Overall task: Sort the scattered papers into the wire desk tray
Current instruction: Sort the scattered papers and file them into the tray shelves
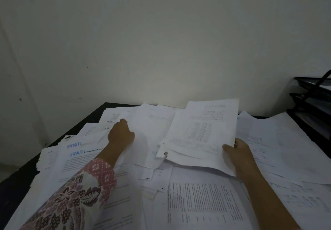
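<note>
Papers (197, 203) strewn over desk (16, 185); held stack (202, 133) long axis toward wall, gripped by right hand (236, 154); left hand (120, 134) fingers curled on sheet (148, 131).

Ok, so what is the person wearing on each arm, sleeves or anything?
The left arm wears a long patterned sleeve: pink with white dots near the cuff, then cream with dark floral motifs. The right arm is bare, with no sleeve in view. No rings, watch or bracelets show.
</note>
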